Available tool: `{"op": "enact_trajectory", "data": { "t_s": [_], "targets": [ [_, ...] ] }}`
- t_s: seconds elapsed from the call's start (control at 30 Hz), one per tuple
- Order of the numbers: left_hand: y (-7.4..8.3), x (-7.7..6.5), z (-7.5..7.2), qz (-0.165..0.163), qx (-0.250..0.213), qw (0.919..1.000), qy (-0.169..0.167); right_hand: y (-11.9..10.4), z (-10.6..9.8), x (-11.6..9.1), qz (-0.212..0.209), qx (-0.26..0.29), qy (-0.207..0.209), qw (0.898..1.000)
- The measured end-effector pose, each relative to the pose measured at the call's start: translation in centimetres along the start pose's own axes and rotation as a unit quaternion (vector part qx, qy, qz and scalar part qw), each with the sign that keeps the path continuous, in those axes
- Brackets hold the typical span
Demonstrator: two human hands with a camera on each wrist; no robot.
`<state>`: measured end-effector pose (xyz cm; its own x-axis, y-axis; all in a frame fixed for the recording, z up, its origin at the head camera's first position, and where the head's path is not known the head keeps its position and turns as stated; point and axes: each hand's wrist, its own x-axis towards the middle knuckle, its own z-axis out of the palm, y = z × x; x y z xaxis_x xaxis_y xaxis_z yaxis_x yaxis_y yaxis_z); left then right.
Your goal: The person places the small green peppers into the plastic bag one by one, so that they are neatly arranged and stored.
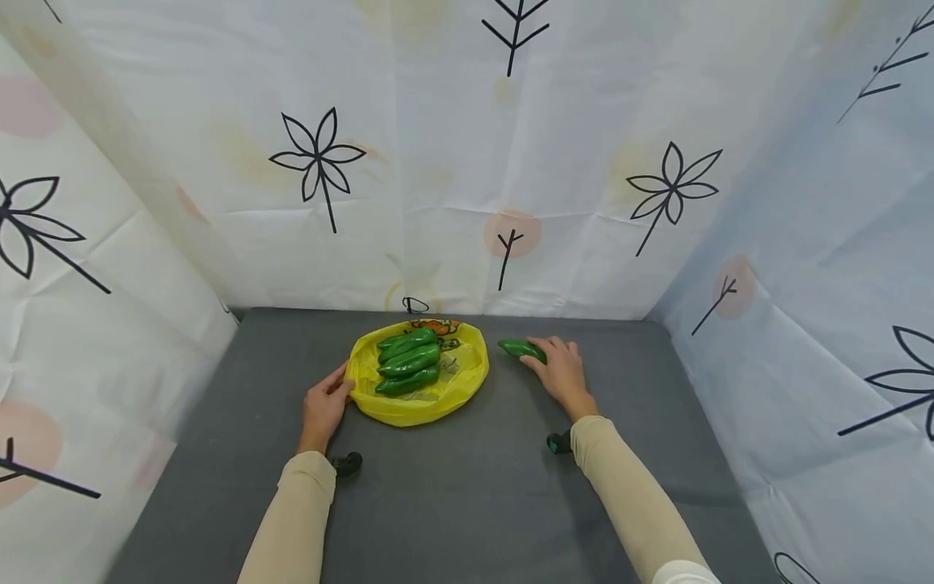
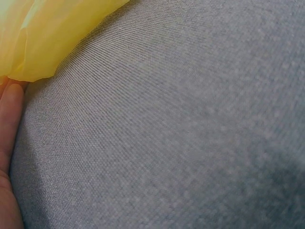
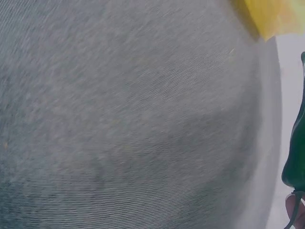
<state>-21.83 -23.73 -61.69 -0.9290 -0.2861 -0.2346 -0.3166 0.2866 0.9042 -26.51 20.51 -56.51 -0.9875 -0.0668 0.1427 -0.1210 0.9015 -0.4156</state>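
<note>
A yellow plastic bag (image 1: 397, 418), its rim spread into a round shape, lies on the grey table. Three green peppers (image 1: 409, 362) rest side by side in it. At the bag's left edge, my left hand (image 1: 323, 410) pinches the plastic; the thumb (image 2: 11, 107) shows against it in the left wrist view. To the right of the bag, my right hand (image 1: 562, 375) holds another green pepper (image 1: 520, 349) by its stem end, the tip pointing left toward the bag. In the right wrist view that pepper (image 3: 296, 157) is partly cut off at the right edge.
Grey cloth covers the table (image 1: 452, 503). White patterned sheets (image 1: 438, 162) hang behind it and on both sides. Dark wrist cameras (image 1: 347, 464) sit at both wrists.
</note>
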Motion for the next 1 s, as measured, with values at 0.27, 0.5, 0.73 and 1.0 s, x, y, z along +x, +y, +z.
{"op": "enact_trajectory", "data": {
  "t_s": [0.27,0.5,0.73,1.0],
  "targets": [
    [-0.1,0.1,0.1,-0.004,-0.002,1.0,0.003,-2.1,-1.3,0.6,-0.052,-0.013,0.026,0.998],
    [-0.3,0.4,0.2,-0.003,-0.001,0.9999,0.014,-4.1,-2.6,1.3,-0.078,-0.013,0.015,0.997],
    [-0.4,0.5,0.1,-0.003,0.01,0.9999,0.014,-5.9,-3.9,2.2,-0.116,-0.014,0.018,0.993],
    [0.1,0.1,0.0,-0.005,0.013,0.9998,0.015,-7.5,-4.8,2.8,-0.152,-0.034,0.005,0.988]
  ]
}}
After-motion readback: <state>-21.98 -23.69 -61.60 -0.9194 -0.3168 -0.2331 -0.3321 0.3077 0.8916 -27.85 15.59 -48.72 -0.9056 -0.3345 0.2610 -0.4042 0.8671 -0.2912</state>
